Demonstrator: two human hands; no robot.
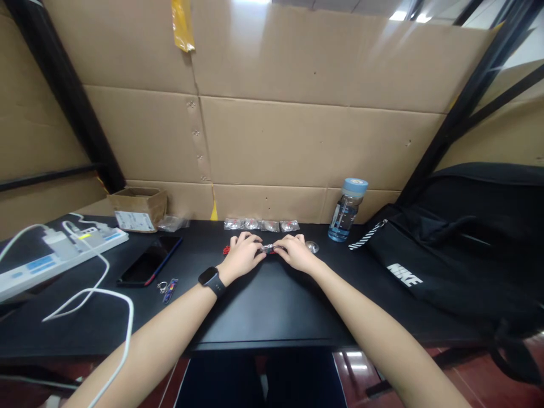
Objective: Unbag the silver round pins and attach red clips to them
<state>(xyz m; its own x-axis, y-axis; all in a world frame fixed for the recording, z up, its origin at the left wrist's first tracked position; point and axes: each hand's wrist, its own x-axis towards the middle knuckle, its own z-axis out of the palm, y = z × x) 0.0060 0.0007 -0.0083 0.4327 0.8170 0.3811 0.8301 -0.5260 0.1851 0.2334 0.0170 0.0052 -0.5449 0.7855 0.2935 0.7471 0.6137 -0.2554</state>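
My left hand (243,256), with a dark watch (211,280) on its wrist, rests near the back of the black table with its fingers bent. Close beside it is my right hand (298,253), fingers curled and thumb pressed inward. Between the fingertips of both hands shows a small shiny silver piece (267,248); its kind is too small to tell. Something red (226,249) peeks out at the left of my left hand. A round silvery disc-like thing (313,247) lies just right of my right hand, partly hidden by it.
Several clear packets (270,226) line the back before the cardboard wall. A water bottle (347,209) and black backpack (459,255) stand right. Leftward are a phone (151,260), keyring (170,290), carton (140,207) and power strip (63,258); its white cable crosses my left forearm.
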